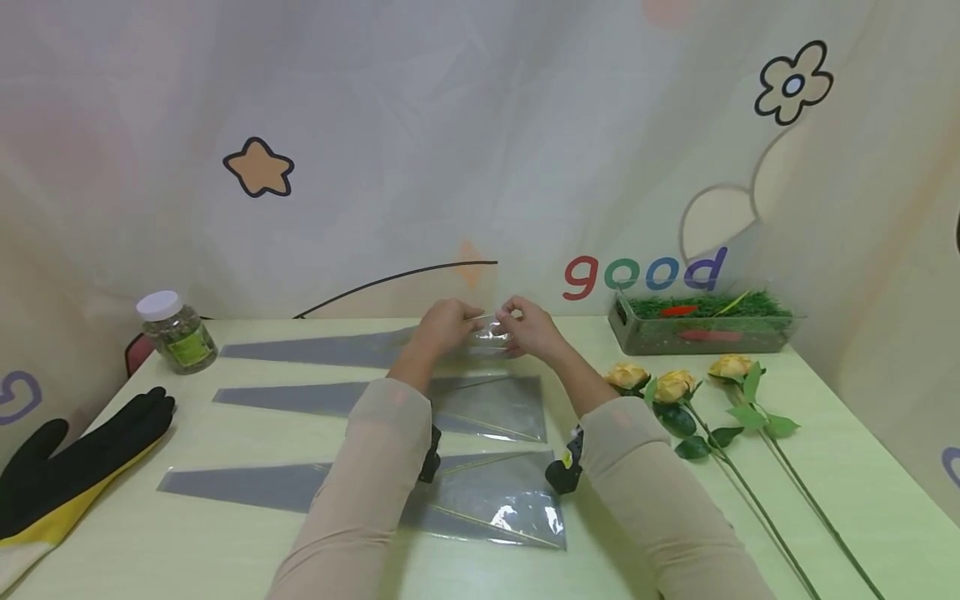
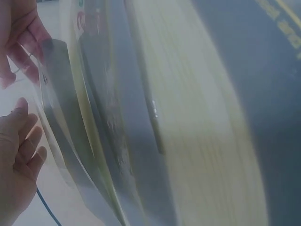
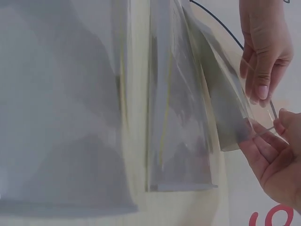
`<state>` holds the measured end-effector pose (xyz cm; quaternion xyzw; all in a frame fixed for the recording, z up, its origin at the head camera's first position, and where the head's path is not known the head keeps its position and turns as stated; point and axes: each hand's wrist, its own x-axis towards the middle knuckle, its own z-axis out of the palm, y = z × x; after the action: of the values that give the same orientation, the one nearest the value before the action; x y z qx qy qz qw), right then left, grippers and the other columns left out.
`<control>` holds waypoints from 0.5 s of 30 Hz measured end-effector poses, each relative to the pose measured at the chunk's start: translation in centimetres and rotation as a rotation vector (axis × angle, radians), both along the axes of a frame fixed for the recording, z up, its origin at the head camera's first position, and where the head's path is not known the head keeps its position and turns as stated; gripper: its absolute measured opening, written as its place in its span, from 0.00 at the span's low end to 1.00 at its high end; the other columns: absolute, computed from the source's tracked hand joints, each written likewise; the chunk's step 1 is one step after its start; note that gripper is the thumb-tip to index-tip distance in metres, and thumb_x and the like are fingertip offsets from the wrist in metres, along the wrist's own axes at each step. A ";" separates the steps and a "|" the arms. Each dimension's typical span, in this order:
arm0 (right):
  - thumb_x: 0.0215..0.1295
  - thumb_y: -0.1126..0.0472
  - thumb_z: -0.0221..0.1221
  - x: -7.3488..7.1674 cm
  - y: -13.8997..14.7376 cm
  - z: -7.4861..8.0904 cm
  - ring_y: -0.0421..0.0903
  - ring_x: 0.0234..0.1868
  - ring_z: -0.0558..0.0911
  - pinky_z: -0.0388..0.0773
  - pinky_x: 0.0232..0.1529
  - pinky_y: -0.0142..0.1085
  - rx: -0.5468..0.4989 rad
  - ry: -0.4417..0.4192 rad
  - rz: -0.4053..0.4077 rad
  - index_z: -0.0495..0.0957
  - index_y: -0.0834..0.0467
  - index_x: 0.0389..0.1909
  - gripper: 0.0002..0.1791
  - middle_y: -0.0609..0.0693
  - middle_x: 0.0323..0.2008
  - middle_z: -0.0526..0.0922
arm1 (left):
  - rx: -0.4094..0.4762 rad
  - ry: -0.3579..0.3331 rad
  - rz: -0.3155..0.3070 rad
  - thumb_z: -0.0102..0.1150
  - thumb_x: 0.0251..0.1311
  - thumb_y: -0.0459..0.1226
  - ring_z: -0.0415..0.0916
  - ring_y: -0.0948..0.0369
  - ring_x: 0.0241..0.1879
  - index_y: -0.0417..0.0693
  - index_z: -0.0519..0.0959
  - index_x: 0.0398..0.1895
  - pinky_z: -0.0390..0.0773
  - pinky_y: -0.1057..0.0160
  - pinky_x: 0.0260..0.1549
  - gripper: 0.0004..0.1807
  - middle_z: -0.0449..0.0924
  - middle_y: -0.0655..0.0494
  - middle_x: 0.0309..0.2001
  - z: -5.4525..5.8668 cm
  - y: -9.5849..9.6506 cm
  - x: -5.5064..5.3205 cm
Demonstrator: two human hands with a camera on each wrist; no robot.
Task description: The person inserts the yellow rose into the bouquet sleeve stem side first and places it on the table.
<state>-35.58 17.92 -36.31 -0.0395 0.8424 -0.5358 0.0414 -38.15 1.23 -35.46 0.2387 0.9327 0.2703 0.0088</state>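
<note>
At the back of the table my right hand [image 1: 531,327] holds the wide, open end of a clear plastic flower sleeve [image 1: 330,348], the film edge passing between thumb and fingers. My left hand [image 1: 444,327] is beside that same end, fingers loosely bent; its thumb stands a little apart from the fingers [image 2: 29,141] in the left wrist view. The film bulges open near the right hand [image 3: 273,162]. Two more tapered sleeves, a middle one [image 1: 285,397] and a front one [image 1: 232,485], lie flat, partly covered by the left arm.
On the right lie several yellow artificial roses [image 1: 673,387] with long stems, before a planter box [image 1: 637,337] of green grass. At left stand a lidded jar [image 1: 187,337] and a black and yellow glove [image 1: 82,454]. A printed curtain [image 1: 420,150] hangs behind the table.
</note>
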 end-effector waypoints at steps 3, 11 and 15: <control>0.71 0.58 0.48 0.2 0.4 0.6 0.54 0.36 0.83 0.79 0.34 0.39 0.039 0.039 -0.028 0.72 0.66 0.44 0.13 0.64 0.42 0.81 | -0.007 0.021 -0.005 0.56 0.62 0.40 0.74 0.55 0.49 0.45 0.77 0.55 0.71 0.60 0.47 0.18 0.77 0.51 0.52 -0.1 -0.1 -0.1; 0.70 0.59 0.50 3.1 3.3 4.6 0.55 0.44 0.81 0.77 0.42 0.38 0.161 0.099 -0.041 0.78 0.69 0.43 0.16 0.63 0.40 0.81 | -0.022 0.080 0.011 0.57 0.61 0.41 0.73 0.57 0.40 0.46 0.79 0.53 0.71 0.60 0.42 0.17 0.78 0.52 0.51 -0.5 -0.4 -0.2; 0.70 0.59 0.50 5.6 5.6 6.4 0.55 0.44 0.80 0.76 0.44 0.40 0.171 0.109 0.009 0.76 0.71 0.47 0.18 0.66 0.43 0.80 | -0.030 0.089 -0.003 0.57 0.62 0.40 0.74 0.56 0.47 0.45 0.78 0.53 0.71 0.59 0.46 0.18 0.78 0.51 0.51 -0.3 -0.4 -0.1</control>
<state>-29.97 23.50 -29.92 -0.0687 0.8858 -0.4589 0.0010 -38.28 0.82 -35.75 0.2516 0.9357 0.2455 -0.0286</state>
